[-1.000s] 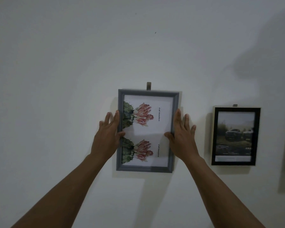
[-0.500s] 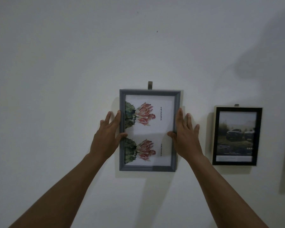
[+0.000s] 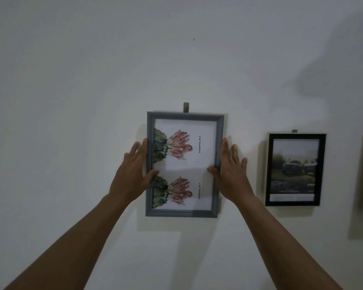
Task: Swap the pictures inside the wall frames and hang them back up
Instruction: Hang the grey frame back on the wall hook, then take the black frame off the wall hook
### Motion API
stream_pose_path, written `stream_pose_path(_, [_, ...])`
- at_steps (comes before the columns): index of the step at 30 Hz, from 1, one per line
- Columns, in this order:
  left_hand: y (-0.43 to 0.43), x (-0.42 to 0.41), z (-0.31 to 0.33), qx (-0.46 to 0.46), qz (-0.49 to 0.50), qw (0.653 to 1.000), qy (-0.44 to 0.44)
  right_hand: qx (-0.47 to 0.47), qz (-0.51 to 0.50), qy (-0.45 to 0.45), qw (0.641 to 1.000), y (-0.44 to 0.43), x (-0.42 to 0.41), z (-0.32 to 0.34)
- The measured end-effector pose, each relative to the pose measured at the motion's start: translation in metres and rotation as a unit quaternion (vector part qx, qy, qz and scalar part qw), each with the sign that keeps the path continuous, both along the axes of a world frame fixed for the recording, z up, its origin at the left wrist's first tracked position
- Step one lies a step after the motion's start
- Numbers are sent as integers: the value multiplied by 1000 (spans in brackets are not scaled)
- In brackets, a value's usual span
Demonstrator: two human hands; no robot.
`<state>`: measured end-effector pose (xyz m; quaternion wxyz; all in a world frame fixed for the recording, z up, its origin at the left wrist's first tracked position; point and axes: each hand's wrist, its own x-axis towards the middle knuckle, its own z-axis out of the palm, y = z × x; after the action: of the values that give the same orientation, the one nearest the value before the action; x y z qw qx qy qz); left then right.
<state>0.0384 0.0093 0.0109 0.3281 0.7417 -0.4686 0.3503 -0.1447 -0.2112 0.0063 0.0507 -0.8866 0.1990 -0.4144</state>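
Here, the left hand [image 3: 132, 176] and right hand [image 3: 232, 174], fingers straight, press both sides of the grey frame [image 3: 189, 164], probably levelling it on its hook [image 3: 186, 107].

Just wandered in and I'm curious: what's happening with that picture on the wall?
A person steadies the grey frame, which holds a flower print, against the wall. The left hand is on its left side and the right hand on its right, thumbs on the front. Its top sits just under a wall hook. A black frame hangs to the right.
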Motion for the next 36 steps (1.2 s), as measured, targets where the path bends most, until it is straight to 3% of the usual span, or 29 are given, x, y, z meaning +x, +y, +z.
stream_pose_path(13, [8, -9, -9, -43, -22, 999, 25, 25, 12, -36, 999, 10, -16, 0])
stream_pose_path(17, [7, -33, -7, -112, -30, 992, -53, 35, 15, -54, 998, 18, -33, -1])
stream_pose_path(20, [-5, -63, -6, -106, -90, 988, -71, 47, 15, -72, 996, 23, -53, -2])
stream_pose_path(28, [-85, -153, -11, -65, -231, 970, 29, 103, -35, -105, 989, -24, -138, -7])
stream_pose_path(36, [-175, -221, -24, -55, -187, 964, 180, 181, -65, -166, 967, -107, -218, -11])
